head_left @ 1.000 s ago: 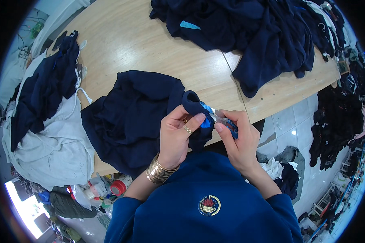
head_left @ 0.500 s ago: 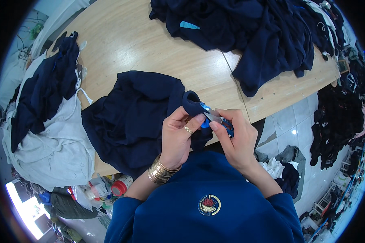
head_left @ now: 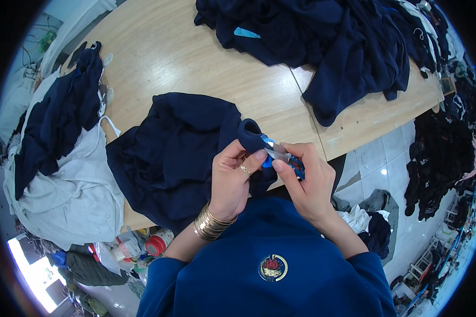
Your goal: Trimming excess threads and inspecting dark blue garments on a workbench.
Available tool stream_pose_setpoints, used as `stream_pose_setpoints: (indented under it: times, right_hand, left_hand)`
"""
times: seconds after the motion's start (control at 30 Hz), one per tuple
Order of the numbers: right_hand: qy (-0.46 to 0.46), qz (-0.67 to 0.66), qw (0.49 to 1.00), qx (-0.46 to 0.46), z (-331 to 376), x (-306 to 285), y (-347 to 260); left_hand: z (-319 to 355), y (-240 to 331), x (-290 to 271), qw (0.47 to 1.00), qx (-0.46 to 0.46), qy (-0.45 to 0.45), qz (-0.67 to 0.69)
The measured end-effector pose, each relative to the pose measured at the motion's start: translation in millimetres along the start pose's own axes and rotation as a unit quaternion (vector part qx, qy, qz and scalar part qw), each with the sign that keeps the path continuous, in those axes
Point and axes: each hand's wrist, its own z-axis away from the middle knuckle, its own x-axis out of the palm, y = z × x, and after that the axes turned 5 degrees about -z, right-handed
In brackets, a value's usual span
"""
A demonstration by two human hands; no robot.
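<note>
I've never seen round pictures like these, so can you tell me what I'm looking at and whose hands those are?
There's no robot: the hands belong to someone wearing a wide camera on their head. It looks down, and its lens makes straight edges bend. The left hand pinches the edge of a dark blue garment. The right hand holds a small tool with a shiny blade. On the wooden table there's also a dark clothes pile, with pale grey cloth at the left edge.
</note>
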Motion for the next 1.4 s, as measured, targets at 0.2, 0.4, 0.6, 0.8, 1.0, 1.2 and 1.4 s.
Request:
stream_pose_setpoints:
  times: [0.2, 0.4, 0.6, 0.8, 1.0, 1.2, 1.4]
  right_hand:
    - [-0.003, -0.011, 1.000, 0.011, 1.1, -0.3, -0.2]
    - [-0.003, -0.010, 1.000, 0.011, 0.1, -1.3, -1.5]
    - [-0.005, -0.020, 1.000, 0.022, -0.2, -2.5, -1.8]
    - [0.015, -0.065, 0.997, 0.046, 1.1, -3.6, -0.5]
    - [0.007, -0.016, 1.000, -0.002, -0.3, -1.3, -2.1]
    - [0.007, -0.003, 1.000, 0.002, 0.5, -1.1, 0.1]
    - [0.007, 0.003, 1.000, -0.010, -0.1, -1.5, -2.3]
  left_hand:
    - [0.3, -0.3, 0.8, 1.000, -0.007, -0.004, 0.004]
    - [0.9, -0.7, 0.3, 1.000, -0.011, -0.003, 0.001]
    - [0.9, -1.4, 0.6, 1.000, -0.011, -0.003, 0.006]
    - [1.7, 0.9, 2.9, 1.000, -0.012, 0.005, 0.007]
    - [0.6, -1.5, 0.9, 1.000, 0.003, -0.002, 0.005]
    - [-0.3, -3.6, 0.3, 1.000, 0.007, -0.001, -0.008]
    - [2.4, -2.0, -1.4, 1.000, 0.013, -0.003, -0.009]
